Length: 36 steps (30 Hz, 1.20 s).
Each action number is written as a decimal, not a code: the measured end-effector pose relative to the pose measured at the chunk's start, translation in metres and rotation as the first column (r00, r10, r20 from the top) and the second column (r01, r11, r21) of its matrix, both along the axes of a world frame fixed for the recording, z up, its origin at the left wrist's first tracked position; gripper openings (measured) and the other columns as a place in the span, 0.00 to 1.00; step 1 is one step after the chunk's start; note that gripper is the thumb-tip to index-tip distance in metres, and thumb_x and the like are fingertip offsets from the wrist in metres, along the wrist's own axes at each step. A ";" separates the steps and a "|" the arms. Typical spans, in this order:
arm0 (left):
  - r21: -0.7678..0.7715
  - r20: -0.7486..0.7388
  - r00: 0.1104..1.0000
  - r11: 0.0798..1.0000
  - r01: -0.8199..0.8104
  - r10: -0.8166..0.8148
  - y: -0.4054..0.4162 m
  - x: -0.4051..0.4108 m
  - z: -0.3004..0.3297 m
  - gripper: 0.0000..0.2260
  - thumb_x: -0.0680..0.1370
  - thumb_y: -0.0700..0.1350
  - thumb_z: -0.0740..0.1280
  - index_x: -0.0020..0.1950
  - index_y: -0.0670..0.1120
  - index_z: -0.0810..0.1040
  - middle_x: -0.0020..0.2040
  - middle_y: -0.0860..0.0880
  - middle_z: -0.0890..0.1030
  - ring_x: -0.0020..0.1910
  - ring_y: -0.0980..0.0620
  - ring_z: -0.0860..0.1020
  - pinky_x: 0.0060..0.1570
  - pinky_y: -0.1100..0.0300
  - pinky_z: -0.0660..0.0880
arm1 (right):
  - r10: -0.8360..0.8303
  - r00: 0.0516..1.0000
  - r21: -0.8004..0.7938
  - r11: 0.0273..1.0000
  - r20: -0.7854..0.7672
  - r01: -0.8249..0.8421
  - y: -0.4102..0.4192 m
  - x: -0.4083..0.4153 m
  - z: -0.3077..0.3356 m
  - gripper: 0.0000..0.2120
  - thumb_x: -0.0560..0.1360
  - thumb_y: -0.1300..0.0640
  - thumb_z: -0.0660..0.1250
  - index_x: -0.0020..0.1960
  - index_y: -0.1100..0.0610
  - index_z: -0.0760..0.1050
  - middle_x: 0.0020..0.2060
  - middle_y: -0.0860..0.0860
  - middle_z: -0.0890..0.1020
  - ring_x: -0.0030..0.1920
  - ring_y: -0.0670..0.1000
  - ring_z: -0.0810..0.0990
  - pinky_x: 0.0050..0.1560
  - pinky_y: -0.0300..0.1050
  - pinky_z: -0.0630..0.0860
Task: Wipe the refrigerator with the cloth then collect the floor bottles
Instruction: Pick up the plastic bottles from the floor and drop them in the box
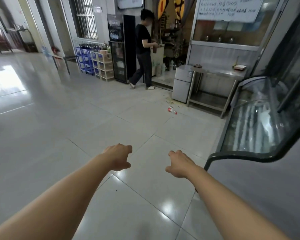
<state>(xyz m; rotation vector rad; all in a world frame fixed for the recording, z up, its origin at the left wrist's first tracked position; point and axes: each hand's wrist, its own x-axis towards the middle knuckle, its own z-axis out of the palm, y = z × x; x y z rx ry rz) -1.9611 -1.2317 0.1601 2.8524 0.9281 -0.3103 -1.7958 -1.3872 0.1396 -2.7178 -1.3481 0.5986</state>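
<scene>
**One bottle on the floor, both hands empty**

Head view: two bare forearms reach forward over the glossy pale grey tiled floor (59,118). The left hand (119,157) and the right hand (179,163) hover side by side, apart from each other, palms down. The fingers of each hang loosely curled and hold nothing; no cloth shows in either hand.

One small clear plastic bottle with a red label (172,110) lies on its side on the floor, well ahead of the hands. It rests just in front of the stainless steel table (218,73), near that table's left front leg. Beside the bottle, toward the table, the tiles carry a scatter of small debris.

One small silver two-door refrigerator (181,84) stands touching the table's left end. On the table sit two items: a dark, flat thing to the left, and a shallow white tray with a red rim (240,67) to the right; what the tray holds cannot be told.

To the right of the table, one curved-glass display cabinet (260,122) fills the frame edge.

Left of the table, past the refrigerator, one person in dark clothes (143,49) walks beside a tall black glass-door drinks cooler (123,49). Further left stand blue plastic crates (84,59) topped with dark bottles, count unclear.
</scene>
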 end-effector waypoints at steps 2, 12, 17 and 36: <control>-0.005 0.000 1.000 1.000 0.000 0.000 0.029 0.019 -0.003 0.24 0.75 0.52 0.66 0.69 0.49 0.65 0.61 0.48 0.75 0.59 0.46 0.74 0.51 0.57 0.69 | 0.002 1.000 -0.005 1.000 -0.002 -0.002 0.030 0.018 -0.003 0.25 0.76 0.50 0.63 0.70 0.58 0.62 0.66 0.58 0.65 0.65 0.58 0.68 0.60 0.51 0.71; -0.007 0.020 0.999 0.999 -0.033 0.034 0.181 0.151 -0.004 0.24 0.76 0.52 0.66 0.70 0.49 0.64 0.62 0.48 0.75 0.60 0.46 0.74 0.55 0.54 0.71 | 0.035 0.999 -0.013 0.999 -0.019 -0.036 0.194 0.148 -0.002 0.26 0.76 0.50 0.63 0.70 0.59 0.61 0.66 0.58 0.65 0.65 0.58 0.68 0.60 0.51 0.71; -0.028 0.003 0.999 0.999 -0.034 0.034 0.248 0.210 -0.011 0.24 0.76 0.53 0.66 0.69 0.49 0.64 0.63 0.48 0.74 0.61 0.46 0.74 0.53 0.56 0.69 | 0.021 0.999 -0.023 1.000 -0.024 -0.021 0.259 0.206 0.001 0.27 0.76 0.50 0.63 0.71 0.58 0.60 0.66 0.57 0.65 0.65 0.58 0.68 0.60 0.51 0.71; -0.029 -0.055 0.973 0.974 0.223 -0.224 0.592 0.491 -0.018 0.24 0.76 0.53 0.64 0.70 0.49 0.63 0.60 0.47 0.75 0.59 0.45 0.75 0.51 0.55 0.69 | -0.278 0.960 -0.049 0.960 -0.044 0.276 0.557 0.439 -0.004 0.28 0.76 0.48 0.64 0.71 0.57 0.60 0.66 0.57 0.64 0.65 0.58 0.68 0.60 0.50 0.71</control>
